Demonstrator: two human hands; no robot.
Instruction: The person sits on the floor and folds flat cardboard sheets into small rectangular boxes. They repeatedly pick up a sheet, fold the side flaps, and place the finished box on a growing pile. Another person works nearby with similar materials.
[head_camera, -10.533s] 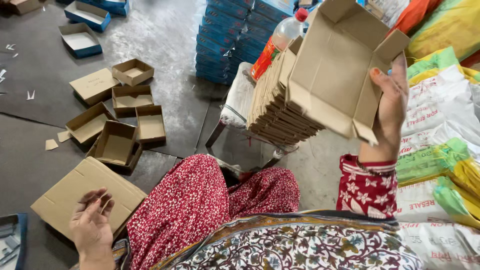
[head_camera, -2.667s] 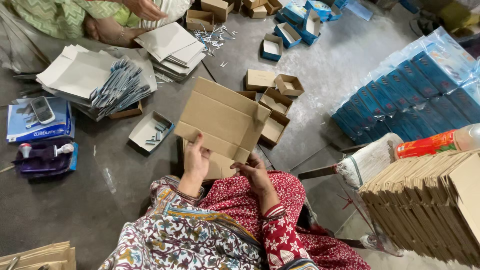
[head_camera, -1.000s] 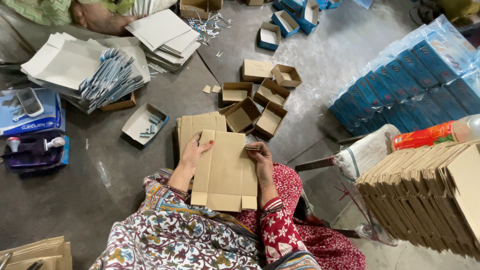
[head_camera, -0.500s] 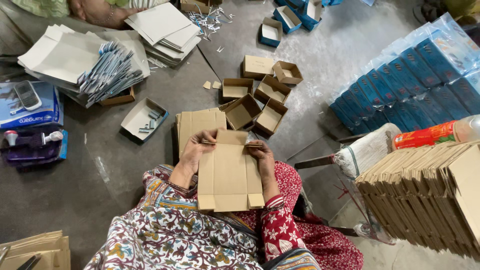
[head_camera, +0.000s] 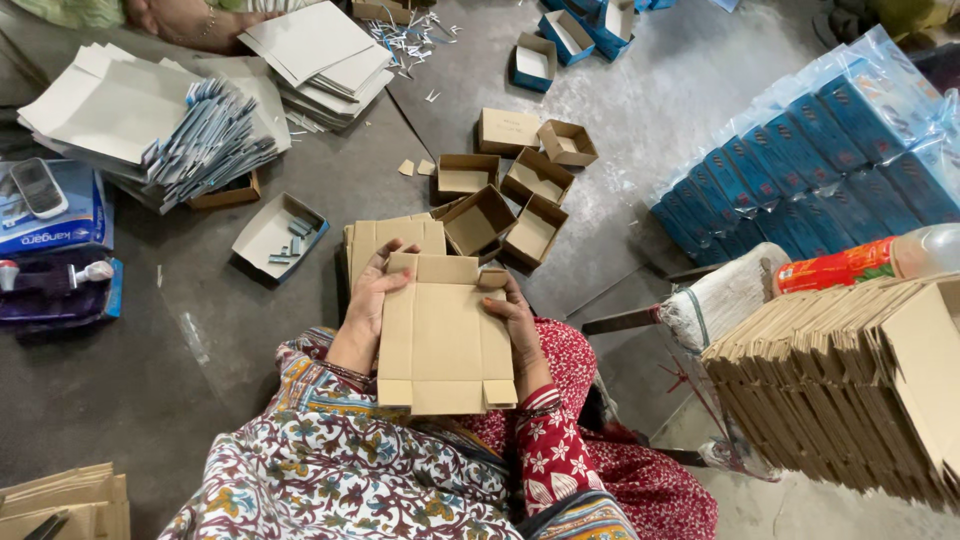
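While the flat cardboard blank (head_camera: 445, 340) lies across the person's lap over the red patterned cloth, both hands hold it by its upper edges. The left hand (head_camera: 372, 290) curls over the blank's top left side, fingers bent around the edge and thumb underneath out of sight. The right hand (head_camera: 512, 318) grips the top right side, fingers closed against a small folded flap there. Just beyond the blank, on the grey floor (head_camera: 180, 350), rests a short stack of flat blanks (head_camera: 390, 238), touching the far edge of the held one. Past that sits a cluster of folded open brown boxes (head_camera: 515, 190). To the person's right stands a tall leaning pile of cardboard blanks (head_camera: 850, 390), with an orange-labelled bottle (head_camera: 870, 262) behind it and wrapped blue packs (head_camera: 810, 170) farther off. To the left lie grey sheets (head_camera: 110, 105) and a small tray of blue pieces (head_camera: 280, 228).
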